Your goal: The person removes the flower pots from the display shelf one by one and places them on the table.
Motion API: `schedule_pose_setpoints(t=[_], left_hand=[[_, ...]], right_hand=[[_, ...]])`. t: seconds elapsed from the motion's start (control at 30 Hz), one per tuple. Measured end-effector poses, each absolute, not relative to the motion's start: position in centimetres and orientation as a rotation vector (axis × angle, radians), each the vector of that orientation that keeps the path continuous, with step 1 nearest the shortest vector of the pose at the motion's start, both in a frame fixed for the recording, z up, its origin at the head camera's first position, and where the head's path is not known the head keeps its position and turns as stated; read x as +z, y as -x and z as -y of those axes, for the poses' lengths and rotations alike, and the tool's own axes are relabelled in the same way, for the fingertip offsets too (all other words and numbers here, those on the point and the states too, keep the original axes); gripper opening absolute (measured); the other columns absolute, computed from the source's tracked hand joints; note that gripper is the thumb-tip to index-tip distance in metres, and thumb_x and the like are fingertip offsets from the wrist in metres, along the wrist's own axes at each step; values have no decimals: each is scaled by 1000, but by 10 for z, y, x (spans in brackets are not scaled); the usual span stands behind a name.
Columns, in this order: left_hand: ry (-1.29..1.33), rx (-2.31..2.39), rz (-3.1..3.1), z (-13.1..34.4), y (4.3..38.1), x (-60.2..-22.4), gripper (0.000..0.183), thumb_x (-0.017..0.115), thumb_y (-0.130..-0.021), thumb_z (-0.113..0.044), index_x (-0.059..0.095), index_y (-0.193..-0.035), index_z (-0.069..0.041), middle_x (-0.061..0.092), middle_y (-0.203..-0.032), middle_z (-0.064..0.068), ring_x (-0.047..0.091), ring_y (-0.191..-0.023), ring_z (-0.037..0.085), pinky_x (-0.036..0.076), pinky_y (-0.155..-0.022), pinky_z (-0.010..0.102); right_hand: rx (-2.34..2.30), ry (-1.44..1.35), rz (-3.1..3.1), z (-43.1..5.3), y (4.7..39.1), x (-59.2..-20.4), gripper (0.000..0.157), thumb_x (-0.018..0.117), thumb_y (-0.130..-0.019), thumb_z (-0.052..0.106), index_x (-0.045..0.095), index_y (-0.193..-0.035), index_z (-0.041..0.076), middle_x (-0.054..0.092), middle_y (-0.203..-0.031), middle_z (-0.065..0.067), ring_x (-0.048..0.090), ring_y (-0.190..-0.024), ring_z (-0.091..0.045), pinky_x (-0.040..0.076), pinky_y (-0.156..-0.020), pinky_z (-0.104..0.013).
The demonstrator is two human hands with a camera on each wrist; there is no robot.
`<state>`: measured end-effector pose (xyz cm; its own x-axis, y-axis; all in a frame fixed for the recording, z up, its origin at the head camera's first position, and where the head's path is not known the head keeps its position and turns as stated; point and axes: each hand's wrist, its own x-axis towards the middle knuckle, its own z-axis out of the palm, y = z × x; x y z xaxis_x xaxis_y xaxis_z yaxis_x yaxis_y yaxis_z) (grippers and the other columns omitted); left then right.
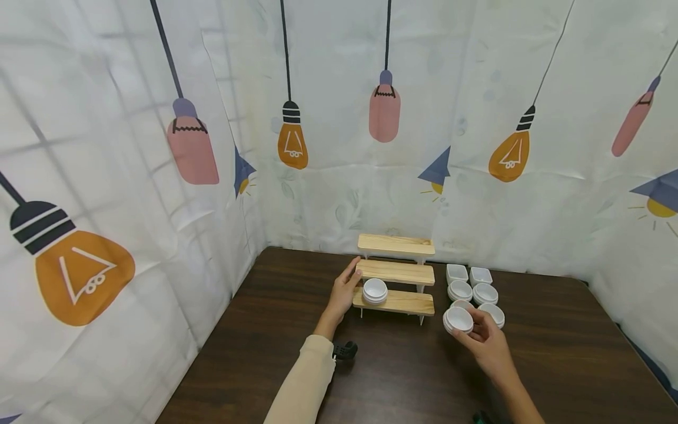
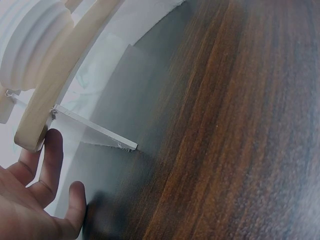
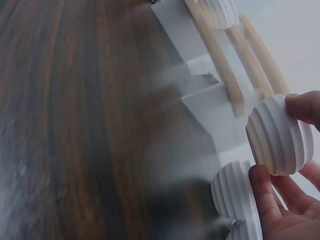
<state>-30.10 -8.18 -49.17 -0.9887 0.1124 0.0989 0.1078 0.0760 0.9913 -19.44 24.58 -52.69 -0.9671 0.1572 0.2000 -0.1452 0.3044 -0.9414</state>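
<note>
My right hand point(image 1: 489, 347) pinches a white ribbed ramekin point(image 1: 458, 319) between thumb and fingers, tilted, in front of other white dishes. In the right wrist view the held ramekin shows its grooved side, with another ramekin point(image 3: 234, 195) just below it. The left hand point(image 1: 341, 297) touches the left end of a three-tier wooden display stand point(image 1: 405, 302). Seen from the left wrist, its fingertips rest at the end of a wooden board point(image 2: 65, 65). One white ramekin point(image 1: 375, 291) sits on the lowest tier, toward the left.
Right of the stand, two square white dishes point(image 1: 457, 273) stand behind several round ramekins point(image 1: 485, 293). The dark wooden table point(image 1: 392, 371) reaches back to a patterned curtain point(image 1: 339, 194). A black band point(image 1: 345, 351) is at the left wrist.
</note>
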Motion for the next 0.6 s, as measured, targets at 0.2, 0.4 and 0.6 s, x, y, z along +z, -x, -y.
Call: schedule_pose_setpoints(t=[0.2,0.4,0.6], left_hand=[[-242,2117,-2310,82,301,-492,50,49,-110,-25,41,-159,-21,43,-160,16,55,-126,44,42,-111,56],[-243,2097,-2329,82,300,-490,50,49,-110,-25,40,-159,-22,38,-164,13,54,-130,40,38,-115,57],[-241,2088,-2342,81,299,-488,50,49,-110,-25,41,-159,-21,38,-164,12,55,-128,37,37,-116,57]], right_hand=[[1705,-1,2329,-253,192,-531,55,80,-87,4,53,-134,-4,58,-112,6,61,-92,6,53,-77,-11],[1695,-25,2354,-259,189,-533,55,80,-87,3,52,-133,-7,58,-112,5,61,-92,5,54,-77,-12],[1691,-45,2383,-265,189,-536,54,80,-86,2,52,-132,-8,58,-112,3,61,-91,5,54,-77,-13]])
